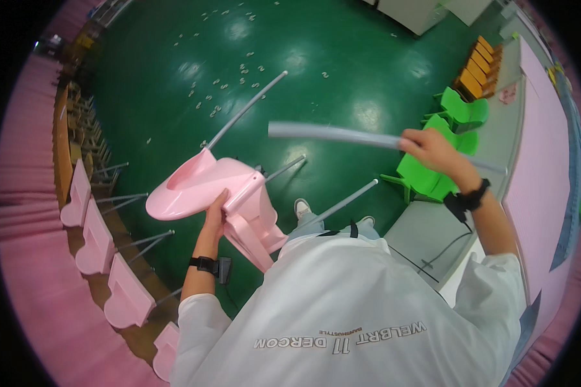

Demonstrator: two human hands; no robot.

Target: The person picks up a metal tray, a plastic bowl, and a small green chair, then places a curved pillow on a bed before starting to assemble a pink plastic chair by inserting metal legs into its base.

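Note:
My left hand [216,209] grips a pink plastic chair [203,186] by its underside edge, in front of my body. The chair is tipped over, and three grey tubular legs with pale end caps stick out away from me. One of them, a grey leg [248,109], points toward the far floor. In my right hand [432,151] is a long grey tube [336,133], closed in my fingers and held out roughly level. Its left end hangs above the chair's legs, apart from them, and is slightly blurred. The other end runs behind my wrist.
Several pink chairs [129,293] lie tipped in a row along the left. Green chairs [426,171] and orange wooden chairs [478,69] stand at the right, beside a long counter [507,119]. Small white pieces [242,81] are scattered over the green floor [342,51].

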